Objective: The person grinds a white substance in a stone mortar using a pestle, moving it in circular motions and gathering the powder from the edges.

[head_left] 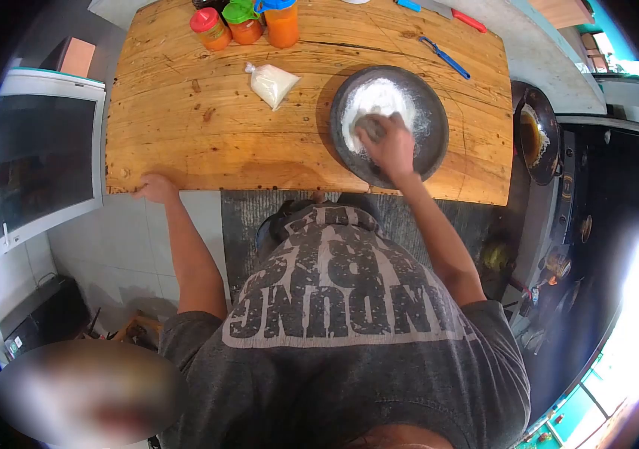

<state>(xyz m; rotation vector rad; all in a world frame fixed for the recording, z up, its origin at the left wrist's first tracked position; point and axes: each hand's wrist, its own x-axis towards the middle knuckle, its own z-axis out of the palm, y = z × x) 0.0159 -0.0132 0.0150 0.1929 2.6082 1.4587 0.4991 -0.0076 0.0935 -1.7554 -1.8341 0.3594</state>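
My right hand (392, 148) is closed around a grey stone pestle (370, 129), pressing it into white powder (383, 97). The powder lies in a wide, shallow stone mortar (436, 153) near the front edge of the wooden table. Part of the pestle is hidden by my fingers. Far to the left, my left hand (158, 188) grips the table's front edge near the corner. A small knotted plastic bag of pale contents (273, 85) lies left of the mortar. To the mortar's upper right is a blue-handled peeler (446, 58).
Jars with a red lid (211, 30), a green lid (243, 21) and a blue lid (280, 22) stand at the back left. A red-handled knife (469, 20) lies at the back right. A wok with brown oil (536, 138) sits right of the wooden table (177, 127).
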